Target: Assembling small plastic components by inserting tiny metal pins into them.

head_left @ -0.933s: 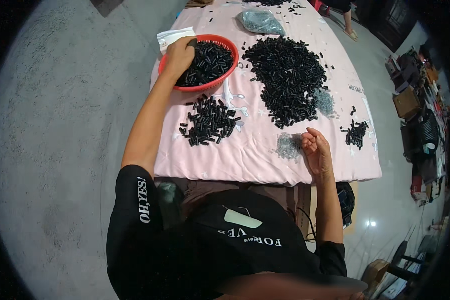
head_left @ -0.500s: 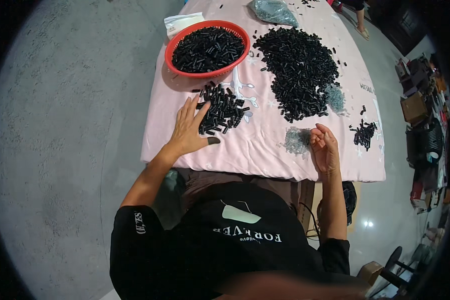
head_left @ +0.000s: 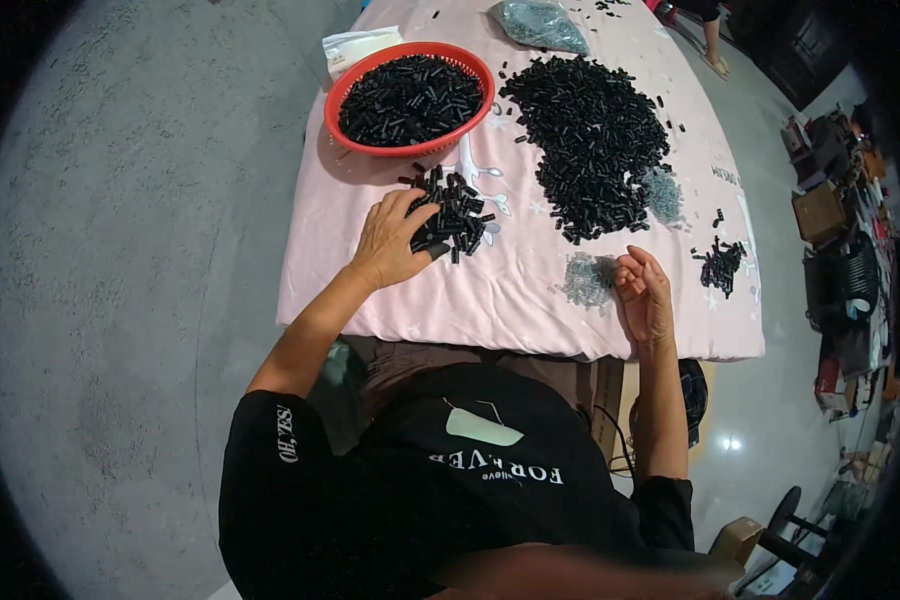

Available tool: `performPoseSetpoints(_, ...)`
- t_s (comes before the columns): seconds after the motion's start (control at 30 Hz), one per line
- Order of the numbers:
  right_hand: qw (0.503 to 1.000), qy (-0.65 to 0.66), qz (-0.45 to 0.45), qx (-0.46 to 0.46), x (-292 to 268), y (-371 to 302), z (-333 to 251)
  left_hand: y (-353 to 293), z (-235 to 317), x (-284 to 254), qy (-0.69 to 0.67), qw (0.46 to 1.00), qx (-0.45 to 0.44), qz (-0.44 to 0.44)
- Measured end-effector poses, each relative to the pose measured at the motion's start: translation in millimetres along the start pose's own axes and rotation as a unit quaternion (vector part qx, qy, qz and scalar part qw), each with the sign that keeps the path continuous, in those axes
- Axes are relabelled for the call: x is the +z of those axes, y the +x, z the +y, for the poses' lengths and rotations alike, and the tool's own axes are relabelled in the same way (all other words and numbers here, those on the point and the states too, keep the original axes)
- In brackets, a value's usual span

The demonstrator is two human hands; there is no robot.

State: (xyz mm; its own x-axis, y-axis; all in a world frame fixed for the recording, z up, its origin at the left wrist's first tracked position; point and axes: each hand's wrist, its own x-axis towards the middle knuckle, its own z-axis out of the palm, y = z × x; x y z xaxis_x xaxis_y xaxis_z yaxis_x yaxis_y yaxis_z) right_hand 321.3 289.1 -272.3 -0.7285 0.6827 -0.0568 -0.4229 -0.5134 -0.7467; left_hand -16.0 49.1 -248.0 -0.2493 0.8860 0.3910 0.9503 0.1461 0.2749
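Note:
My left hand (head_left: 392,243) is curled over the near-left side of a small pile of short black tubes (head_left: 458,210), with several of them between its fingers and thumb. The thumb tip has a dark cover. Over to the right, my right hand (head_left: 647,300) rests palm up with its fingers bent in; whatever they hold, if anything, is hidden. A small heap of tiny clear pieces (head_left: 586,280) lies just left of that hand. Beyond the hands spreads a large heap of black tubes (head_left: 590,150).
A red basket (head_left: 332,120) full of black tubes stands at the far left, by a white packet (head_left: 360,45). A clear bag (head_left: 540,25) lies at the back. More clear pieces (head_left: 662,197) and a small black cluster (head_left: 720,267) sit at the right. Another person's leg (head_left: 712,40) shows beyond.
My left hand has drawn its spread fingers in around the small pile, and the tubes there are bunched closer together. My right hand has hardly moved.

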Motion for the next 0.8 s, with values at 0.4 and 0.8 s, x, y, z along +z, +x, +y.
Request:
performPoseSetpoints(0.4, 1.000, -0.010, -0.015, 0.006, -3, 0, 0, -4, 3, 7, -0.015, 0.997, 0.019, 0.076)
performPoseSetpoints(0.8, 1.000, -0.014, 0.007, -0.002, 3, 0, 1, 6, -9, 7, -0.087, 0.990, -0.033, 0.107)
